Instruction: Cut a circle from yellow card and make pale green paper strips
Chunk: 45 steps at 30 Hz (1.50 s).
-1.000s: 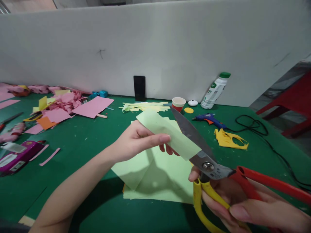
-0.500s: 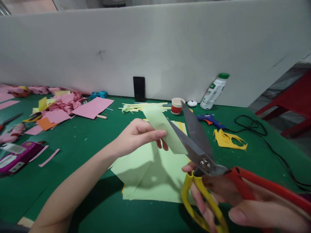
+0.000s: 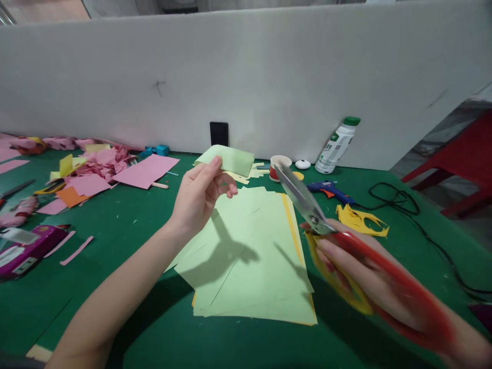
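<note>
My left hand (image 3: 200, 197) is raised over the paper stack, pinching a pale green paper strip (image 3: 235, 160) between thumb and fingers. The strip bends slightly and extends to the right of the fingertips. My right hand (image 3: 359, 256) grips large scissors (image 3: 302, 195) with one red and one yellow handle. Their blades are together, pointing up and left, apart from the strip. Beneath both hands lies a loose stack of pale green paper sheets (image 3: 261, 256), with yellow edges showing at the right and bottom.
Behind the stack are cut paper strips (image 3: 259, 171), a paper cup (image 3: 274, 174) and a leaning phone (image 3: 219, 134). To the right are a bottle (image 3: 335, 147), a corded blue glue gun (image 3: 332, 191) and a yellow paper scrap (image 3: 359, 220). Pink paper scraps (image 3: 100, 169) and a purple device (image 3: 33, 251) lie left.
My left hand has lifted the strip up and left, away from the scissors. The scissors have moved right, and their blades have gone from apart to together.
</note>
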Tool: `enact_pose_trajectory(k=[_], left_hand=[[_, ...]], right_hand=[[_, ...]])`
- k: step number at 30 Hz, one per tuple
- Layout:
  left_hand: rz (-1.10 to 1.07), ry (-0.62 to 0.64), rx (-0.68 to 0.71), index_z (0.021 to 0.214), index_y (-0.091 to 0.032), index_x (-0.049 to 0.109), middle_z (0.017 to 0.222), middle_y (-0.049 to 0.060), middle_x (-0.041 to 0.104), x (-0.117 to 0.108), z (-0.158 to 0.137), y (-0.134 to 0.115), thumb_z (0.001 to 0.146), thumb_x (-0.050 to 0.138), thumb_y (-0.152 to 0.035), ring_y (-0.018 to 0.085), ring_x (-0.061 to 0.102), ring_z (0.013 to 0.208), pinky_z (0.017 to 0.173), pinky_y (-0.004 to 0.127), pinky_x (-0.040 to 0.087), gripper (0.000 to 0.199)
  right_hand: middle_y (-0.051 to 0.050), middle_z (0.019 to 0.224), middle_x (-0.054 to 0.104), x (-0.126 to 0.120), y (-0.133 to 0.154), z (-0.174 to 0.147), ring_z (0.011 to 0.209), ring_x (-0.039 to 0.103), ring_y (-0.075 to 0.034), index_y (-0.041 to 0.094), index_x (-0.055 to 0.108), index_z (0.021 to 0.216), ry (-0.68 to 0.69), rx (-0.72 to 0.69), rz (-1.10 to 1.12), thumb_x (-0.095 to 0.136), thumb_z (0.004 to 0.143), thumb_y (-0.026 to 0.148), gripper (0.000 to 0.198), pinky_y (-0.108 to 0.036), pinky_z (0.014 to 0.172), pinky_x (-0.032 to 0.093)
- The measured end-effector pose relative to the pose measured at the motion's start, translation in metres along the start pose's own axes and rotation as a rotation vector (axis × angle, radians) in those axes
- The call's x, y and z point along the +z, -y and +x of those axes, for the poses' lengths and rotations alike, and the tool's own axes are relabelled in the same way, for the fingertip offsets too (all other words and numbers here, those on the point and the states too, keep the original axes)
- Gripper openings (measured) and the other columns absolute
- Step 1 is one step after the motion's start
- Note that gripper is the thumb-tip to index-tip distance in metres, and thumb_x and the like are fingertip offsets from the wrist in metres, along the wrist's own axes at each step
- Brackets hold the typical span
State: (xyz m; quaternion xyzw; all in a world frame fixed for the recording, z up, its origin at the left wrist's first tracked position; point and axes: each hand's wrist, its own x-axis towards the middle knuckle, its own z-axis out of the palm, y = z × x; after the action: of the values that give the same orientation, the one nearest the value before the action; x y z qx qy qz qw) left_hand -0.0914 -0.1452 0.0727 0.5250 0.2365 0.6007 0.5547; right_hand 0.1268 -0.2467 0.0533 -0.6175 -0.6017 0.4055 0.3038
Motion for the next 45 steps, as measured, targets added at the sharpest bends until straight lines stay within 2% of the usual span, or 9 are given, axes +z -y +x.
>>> enact_pose_trajectory(k=[5,13,20,24,31,34,38,42,45], left_hand=[[0.017,0.064,-0.107,0.051,-0.014,0.055,0.045,-0.002,0.055,0.004,-0.004,0.012,0.074,0.062,-0.034,0.007,0.053,0.047,0.047,0.019,0.040,0.031],[0.025,0.105,-0.277,0.054,-0.014,0.057,0.051,-0.002,0.052,0.010,-0.011,0.031,0.072,0.064,-0.033,0.007,0.045,0.049,0.051,0.022,0.036,0.027],[0.122,0.111,-0.299,0.052,-0.014,0.050,0.046,-0.006,0.036,0.015,-0.015,0.034,0.073,0.061,-0.035,0.005,0.029,0.045,0.047,0.022,0.024,0.031],[0.163,0.108,-0.324,0.045,-0.017,0.031,0.045,-0.008,0.022,0.018,-0.017,0.035,0.071,0.062,-0.037,0.004,0.018,0.044,0.044,0.022,0.016,0.045],[0.260,0.296,-0.322,0.049,-0.016,0.043,0.040,-0.007,0.030,0.019,-0.025,0.027,0.079,0.050,-0.047,0.005,0.024,0.036,0.038,0.022,0.017,0.044],[0.506,0.453,-0.008,0.055,-0.016,0.054,0.041,-0.004,0.040,0.017,-0.032,0.014,0.086,0.041,-0.041,0.007,0.034,0.037,0.039,0.023,0.024,0.042],[0.705,0.328,0.550,0.069,-0.019,0.055,0.065,0.000,0.055,0.016,-0.035,0.007,0.075,0.063,-0.025,0.012,0.050,0.063,0.059,0.026,0.039,0.012],[0.781,0.441,0.409,0.117,-0.023,0.044,0.120,0.009,0.050,0.016,-0.028,0.012,0.071,0.066,-0.035,0.023,0.045,0.111,0.094,0.037,0.035,0.053],[0.809,0.516,0.259,0.117,-0.022,0.046,0.113,0.007,0.058,0.019,-0.026,0.011,0.083,0.052,-0.035,0.020,0.053,0.101,0.090,0.035,0.038,0.037]], right_hand=[[-0.010,0.070,0.064,0.017,-0.030,0.047,0.061,0.057,-0.024,0.015,0.052,0.111,-0.224,0.005,-0.728,0.039,0.083,0.043,0.042,-0.031,0.055,0.038],[-0.015,0.082,0.066,0.031,-0.066,0.072,0.072,0.062,-0.028,0.008,0.051,0.115,-0.222,0.011,-0.833,0.043,0.082,0.029,0.039,-0.030,0.054,0.037],[-0.018,0.102,0.059,0.027,-0.045,0.057,0.092,0.057,-0.030,0.010,0.058,0.105,-0.257,-0.144,-0.804,0.046,0.082,0.023,0.029,-0.037,0.067,0.044],[-0.006,0.099,0.060,0.023,-0.008,0.041,0.082,0.058,-0.016,0.019,0.058,0.095,-0.201,-0.367,-0.358,0.046,0.084,0.032,0.021,-0.027,0.074,0.046],[0.002,0.056,0.053,0.017,0.026,0.036,0.056,0.050,-0.010,0.019,0.054,0.058,-0.120,-0.322,0.281,0.054,0.079,0.035,0.026,-0.023,0.056,0.041],[0.004,0.053,0.051,0.009,0.023,0.037,0.053,0.046,-0.008,0.020,0.054,0.056,-0.145,-0.302,0.409,0.060,0.075,0.036,0.026,-0.022,0.055,0.038],[0.005,0.051,0.048,0.000,0.020,0.034,0.051,0.042,-0.007,0.020,0.053,0.056,-0.072,-0.257,0.553,0.064,0.072,0.039,0.027,-0.022,0.052,0.035],[0.006,0.051,0.048,-0.001,0.025,0.028,0.048,0.042,-0.006,0.019,0.052,0.056,0.094,-0.239,0.644,0.065,0.072,0.040,0.029,-0.021,0.049,0.033],[0.006,0.051,0.048,-0.003,0.028,0.024,0.048,0.041,-0.006,0.019,0.053,0.057,0.155,-0.260,0.692,0.064,0.072,0.041,0.029,-0.022,0.048,0.032]])
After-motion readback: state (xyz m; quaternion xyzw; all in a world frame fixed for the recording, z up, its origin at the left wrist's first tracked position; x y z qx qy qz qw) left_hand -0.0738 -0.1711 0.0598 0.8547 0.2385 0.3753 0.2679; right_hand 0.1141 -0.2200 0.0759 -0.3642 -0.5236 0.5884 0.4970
